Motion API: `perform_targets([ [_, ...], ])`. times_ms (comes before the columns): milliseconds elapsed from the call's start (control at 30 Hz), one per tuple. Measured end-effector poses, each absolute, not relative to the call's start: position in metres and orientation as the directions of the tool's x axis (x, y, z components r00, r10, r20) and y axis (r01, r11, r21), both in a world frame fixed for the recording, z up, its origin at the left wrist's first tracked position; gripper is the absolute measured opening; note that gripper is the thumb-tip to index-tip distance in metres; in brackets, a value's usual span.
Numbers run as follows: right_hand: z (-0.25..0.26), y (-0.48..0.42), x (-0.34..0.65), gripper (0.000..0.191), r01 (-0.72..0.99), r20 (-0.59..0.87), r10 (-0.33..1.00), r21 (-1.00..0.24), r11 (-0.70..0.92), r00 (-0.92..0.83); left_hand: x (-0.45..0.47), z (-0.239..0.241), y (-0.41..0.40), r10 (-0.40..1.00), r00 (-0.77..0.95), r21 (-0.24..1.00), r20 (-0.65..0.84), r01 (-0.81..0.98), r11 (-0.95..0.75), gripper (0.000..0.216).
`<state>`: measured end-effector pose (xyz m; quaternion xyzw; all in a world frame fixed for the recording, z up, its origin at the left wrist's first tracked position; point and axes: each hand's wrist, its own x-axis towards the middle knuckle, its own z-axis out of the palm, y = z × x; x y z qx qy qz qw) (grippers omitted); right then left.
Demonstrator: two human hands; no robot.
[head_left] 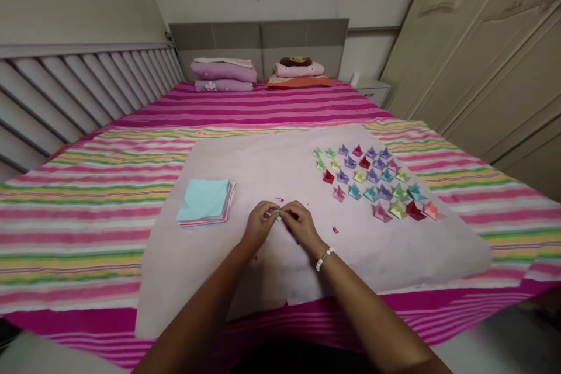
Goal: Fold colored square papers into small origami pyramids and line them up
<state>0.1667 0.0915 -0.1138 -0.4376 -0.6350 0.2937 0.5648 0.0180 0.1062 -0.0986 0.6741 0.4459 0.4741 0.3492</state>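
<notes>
Between my fingertips is a small piece of pale green folded paper (279,217), mostly hidden by the fingers. My left hand (262,221) pinches it from the left. From the right, my right hand (300,223) pinches the same paper; a white bead bracelet (325,258) circles that wrist. Just beyond the hands lies a small red scrap (279,199), and another red scrap (335,230) rests to their right. A stack of square coloured paper (205,200), light blue on top, sits to the left of my hands.
Several folded paper shapes (372,193) in many colours stand in rows at the right of the pale sheet (263,158). Beneath it is a striped bedspread (87,210). Folded bedding (224,72) lies by the headboard (219,38); a railing (87,82) runs along the left.
</notes>
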Motion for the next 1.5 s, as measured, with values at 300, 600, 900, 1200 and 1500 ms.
perform_targets([
  [300, -0.125, 0.089, 0.166, 0.014, 0.243, 0.470, 0.882, -0.860, 0.448, 0.040, 0.019, -0.117, 0.104, 0.924, 0.183, 0.878, 0.336, 0.294, -0.377, 0.015],
  [600, -0.124, 0.086, 0.165, 0.012, 0.279, 0.465, 0.883, -0.858, 0.432, 0.064, 0.021, -0.112, 0.096, 0.938, 0.130, 0.876, 0.320, 0.336, -0.345, 0.012],
  [900, -0.122, 0.085, 0.165, 0.011, 0.266, 0.434, 0.896, -0.878, 0.398, 0.093, 0.015, -0.110, 0.088, 0.957, 0.018, 0.881, 0.289, 0.386, -0.274, 0.014],
  [1200, -0.123, 0.085, 0.166, 0.012, 0.231, 0.413, 0.903, -0.896, 0.379, 0.118, 0.030, -0.116, 0.088, 0.948, -0.090, 0.861, 0.304, 0.453, -0.233, 0.008],
  [1500, -0.121, 0.085, 0.169, 0.018, 0.176, 0.438, 0.895, -0.891, 0.418, 0.090, 0.028, -0.109, 0.086, 0.923, 0.075, 0.762, 0.378, 0.541, -0.356, 0.022],
])
